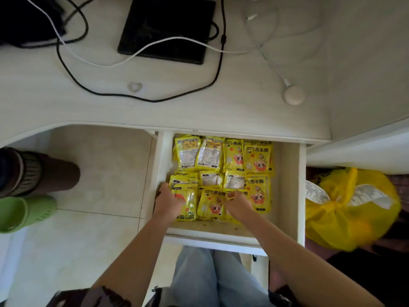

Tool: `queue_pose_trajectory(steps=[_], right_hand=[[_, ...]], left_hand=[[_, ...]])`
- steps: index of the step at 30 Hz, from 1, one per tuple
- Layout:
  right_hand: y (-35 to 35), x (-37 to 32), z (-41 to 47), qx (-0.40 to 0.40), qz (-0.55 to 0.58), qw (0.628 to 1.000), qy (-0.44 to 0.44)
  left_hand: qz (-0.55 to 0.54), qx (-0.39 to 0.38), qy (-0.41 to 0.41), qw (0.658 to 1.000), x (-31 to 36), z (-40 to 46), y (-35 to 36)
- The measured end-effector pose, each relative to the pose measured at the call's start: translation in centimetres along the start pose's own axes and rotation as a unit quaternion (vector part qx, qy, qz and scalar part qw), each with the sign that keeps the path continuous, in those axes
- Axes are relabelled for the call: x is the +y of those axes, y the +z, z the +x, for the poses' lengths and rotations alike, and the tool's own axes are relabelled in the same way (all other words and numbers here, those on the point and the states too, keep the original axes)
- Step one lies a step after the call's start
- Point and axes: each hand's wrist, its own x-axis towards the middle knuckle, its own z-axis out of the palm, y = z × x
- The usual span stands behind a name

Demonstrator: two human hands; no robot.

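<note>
1. In the head view, an open drawer [287,196] is seen pulled out from under a pale desk top [66,100], and both bare forearms are stretched into it from the near edge.
2. The drawer is filled with yellow packets [234,156], laid flat in rough rows from the far wall to the near part; a strip of bare floor is left along the right wall.
3. The left hand [169,200] is set at the near left of the drawer, against its left wall. Its fingers are curled round the left edge of the near-left packet [186,204], which is held in that grip.
4. The right hand [238,202] is placed at the near middle. Its fingers are bent tightly, and the far edge of the near-middle packet [211,208] is pinched between them; how the thumb lies cannot be told.
5. The two held packets lie just beside each other, on top of others in the near row.
6. On the desk, far from the drawer, a black tablet [166,29] is crossed by a white cable [99,63], and a black cable [218,69] is looped in front of it. A white round puck [294,95] rests to the right.
7. A knotted yellow plastic bag [345,216] is seen right of the drawer, and a green shoe [24,212] on the tiled floor at the left.
8. Light blue jeans [199,280] are visible below the drawer front.
</note>
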Motion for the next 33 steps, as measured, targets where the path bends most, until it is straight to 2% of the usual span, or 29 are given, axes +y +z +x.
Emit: queue_pose_trajectory(steps=[8, 12, 15, 23, 33], right_hand=[[-2.9, -3.4, -4.2, 0.026, -0.070, 0.991, -0.112], [-2.0, -6.0, -7.0, 0.047, -0.165, 0.966, -0.195], [-1.1, -7.3, -8.4, 0.047, -0.185, 0.952, -0.239], [6.7, -11.4, -12.8, 0.028, -0.315, 0.882, -0.349], [20.6, -15.4, -17.3, 0.001, -0.387, 0.828, -0.405]], left_hand=[[0.004, 0.032, 0.094, 0.995, 0.6, -4.1, -2.7], [-0.034, 0.068, 0.120, 0.990, -0.1, -6.3, -5.4], [-0.047, 0.096, 0.138, 0.985, -0.7, -7.7, -6.8], [-0.058, 0.181, 0.143, 0.971, -9.0, -10.4, -11.4], [-0.067, 0.251, 0.094, 0.961, -22.4, -10.6, -19.4]])
